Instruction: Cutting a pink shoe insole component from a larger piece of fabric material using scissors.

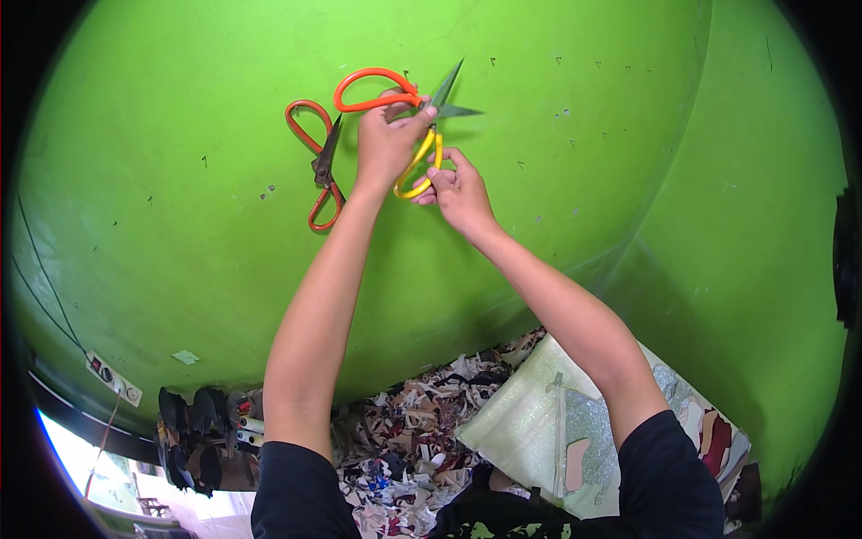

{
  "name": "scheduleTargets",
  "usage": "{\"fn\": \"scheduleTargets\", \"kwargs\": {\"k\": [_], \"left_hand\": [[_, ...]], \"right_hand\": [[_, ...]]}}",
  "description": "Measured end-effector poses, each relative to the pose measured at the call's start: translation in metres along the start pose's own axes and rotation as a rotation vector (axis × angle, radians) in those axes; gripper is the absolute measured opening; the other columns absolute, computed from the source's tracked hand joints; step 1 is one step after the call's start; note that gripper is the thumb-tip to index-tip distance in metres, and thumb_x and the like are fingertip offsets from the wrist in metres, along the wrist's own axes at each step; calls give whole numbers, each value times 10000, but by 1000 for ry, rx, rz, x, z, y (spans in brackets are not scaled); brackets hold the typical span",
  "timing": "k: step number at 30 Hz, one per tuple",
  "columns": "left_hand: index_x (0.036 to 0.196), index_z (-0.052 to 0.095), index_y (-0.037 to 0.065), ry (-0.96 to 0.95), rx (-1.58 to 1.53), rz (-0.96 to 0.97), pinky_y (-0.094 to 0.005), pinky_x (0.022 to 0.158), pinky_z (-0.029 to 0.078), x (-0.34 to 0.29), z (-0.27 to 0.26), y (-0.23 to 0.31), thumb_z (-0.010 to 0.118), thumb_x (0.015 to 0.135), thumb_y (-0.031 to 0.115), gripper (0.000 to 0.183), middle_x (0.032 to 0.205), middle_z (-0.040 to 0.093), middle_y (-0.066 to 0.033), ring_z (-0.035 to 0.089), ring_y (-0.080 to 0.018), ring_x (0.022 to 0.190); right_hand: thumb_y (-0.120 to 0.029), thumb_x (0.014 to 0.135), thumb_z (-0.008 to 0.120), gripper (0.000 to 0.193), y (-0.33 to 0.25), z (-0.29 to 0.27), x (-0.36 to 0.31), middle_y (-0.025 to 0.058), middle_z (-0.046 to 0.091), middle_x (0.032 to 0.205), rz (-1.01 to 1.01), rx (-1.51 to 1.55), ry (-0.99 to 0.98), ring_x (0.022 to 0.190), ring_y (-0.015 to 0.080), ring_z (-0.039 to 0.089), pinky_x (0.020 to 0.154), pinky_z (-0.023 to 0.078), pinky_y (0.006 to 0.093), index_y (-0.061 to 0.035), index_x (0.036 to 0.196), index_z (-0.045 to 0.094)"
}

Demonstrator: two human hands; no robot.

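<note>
Filling most of the view, a green wall (224, 296) stands behind everything. Below it spreads a heap of mixed scraps (404, 422), with a pale slab under clear wrapping (512, 422) lying at a slant on the right. Dark footwear (202, 440) clusters at lower left. In front of the wall are the two-tone scissors (444, 88), one handle orange, the other yellow, blades parted. The left hand (391, 139) is closed around them near the joint and the orange handle's base; the right hand (456, 190) pinches the yellow loop between thumb and fingers. Left of the left hand, orange-handled scissors (323, 169) rest against the wall. Smaller are a white power strip (114, 377) and, smallest, scattered nails (521, 164).
</note>
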State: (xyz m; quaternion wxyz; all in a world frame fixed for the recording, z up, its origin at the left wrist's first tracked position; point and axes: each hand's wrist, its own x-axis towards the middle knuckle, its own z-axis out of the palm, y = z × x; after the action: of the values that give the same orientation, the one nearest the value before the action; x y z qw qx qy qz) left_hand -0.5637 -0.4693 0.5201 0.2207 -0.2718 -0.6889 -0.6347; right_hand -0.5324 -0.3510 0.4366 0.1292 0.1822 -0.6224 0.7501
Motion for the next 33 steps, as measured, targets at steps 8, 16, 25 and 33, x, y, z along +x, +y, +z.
{"fn": "scheduleTargets", "kwargs": {"k": [8,16,25,33], "left_hand": [[1227,596,-51,-3,-467,-112,-371,921,577,-55,-7,59,563,1009,250,373,1207,641,-191,663,-267,1075],[1305,549,-55,-201,-339,-171,-346,929,561,-145,59,76,586,1002,222,412,1240,641,-158,641,-231,1125],[1369,486,-34,-316,-669,-743,-393,962,517,-311,160,55,398,1027,217,434,1265,616,-159,620,-230,1122],[1170,563,29,-427,-760,-1189,-313,873,552,-530,268,7,609,979,183,250,1005,654,-77,665,-173,952]], "right_hand": [[-77,1025,465,192,-66,-33,-48,181,684,910,17,64,19,759,219,708,717,603,310,18,1191,446],[-64,1007,484,192,-81,-101,-150,127,671,824,-72,-195,56,673,159,673,654,578,279,31,1172,504],[-85,1005,509,261,-80,-192,-341,79,660,877,356,-167,-19,722,143,671,665,579,279,-2,1251,533],[-256,1005,555,309,-44,-248,-562,62,620,1122,723,-17,58,910,152,660,749,555,295,-60,1243,550]]}}
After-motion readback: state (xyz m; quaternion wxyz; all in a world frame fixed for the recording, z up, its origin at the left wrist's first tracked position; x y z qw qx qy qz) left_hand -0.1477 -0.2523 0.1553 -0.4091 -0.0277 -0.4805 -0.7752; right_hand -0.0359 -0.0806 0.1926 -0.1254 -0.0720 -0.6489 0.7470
